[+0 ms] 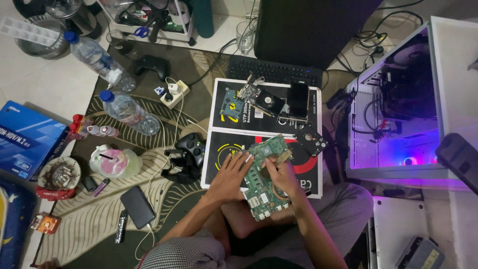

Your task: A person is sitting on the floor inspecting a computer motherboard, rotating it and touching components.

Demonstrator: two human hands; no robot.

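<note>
A green circuit board (263,185) rests tilted over my lap and the edge of a flat black box (223,149). My left hand (231,175) lies flat on the board's left side with its fingers spread. My right hand (280,173) grips the board's upper right part, fingers curled around a small component there; what exactly it pinches is too small to tell. Both hands touch the board.
Graphics cards (266,102) and a hard drive (310,140) lie on black boxes beyond the board. A lit open computer case (398,119) stands at right. Game controllers (189,154), two water bottles (124,110), a power bank (138,206), a keyboard (274,70) and a blue box (27,142) crowd the patterned mat.
</note>
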